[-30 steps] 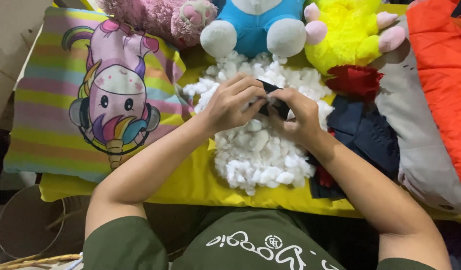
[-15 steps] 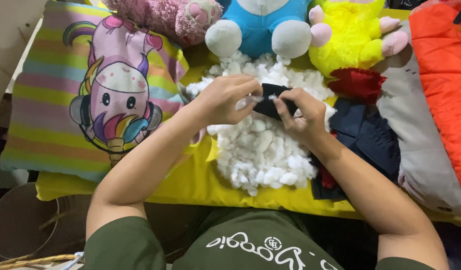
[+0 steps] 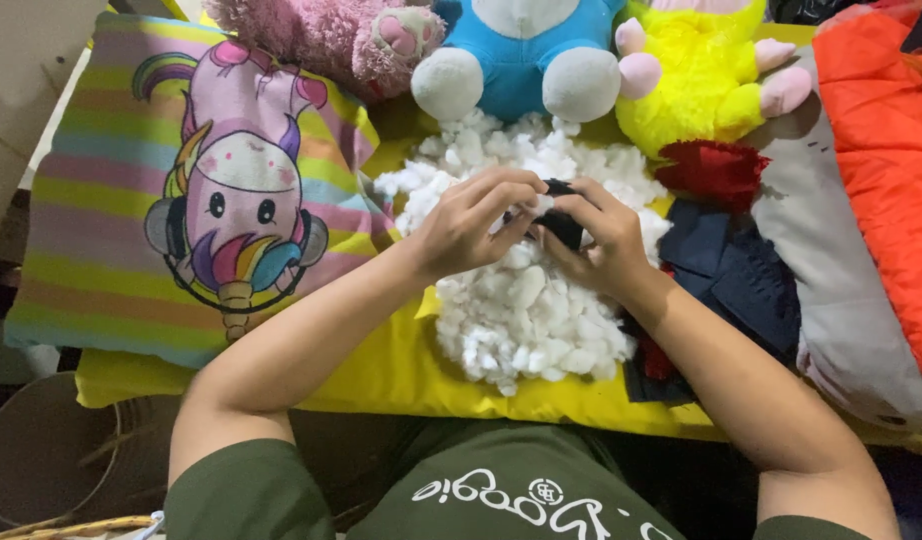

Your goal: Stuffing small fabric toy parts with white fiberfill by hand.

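Forearms reach from six o'clock over a yellow cloth (image 3: 381,370) to a heap of white stuffing (image 3: 526,310) at centre. Above it, the left hand (image 3: 471,225) pinches a white tuft while the right hand (image 3: 606,240) is closed around a small dark fabric piece (image 3: 561,225), steadying it so both grips meet. Navy cloth (image 3: 741,280) lies at three o'clock, a unicorn pillow (image 3: 181,220) at nine; plush toys (image 3: 526,50) line twelve o'clock.

White stuffing (image 3: 526,300) covers a yellow cloth (image 3: 381,370) at centre frame, with a small black piece (image 3: 563,228) above it. At left lies a pastel-striped unicorn pillow (image 3: 111,230); along the top sit pink (image 3: 321,35), blue-and-white (image 3: 526,50) and yellow (image 3: 696,80) plush toys. Red (image 3: 716,170), navy (image 3: 741,275) and orange (image 3: 881,150) fabrics fill the right.
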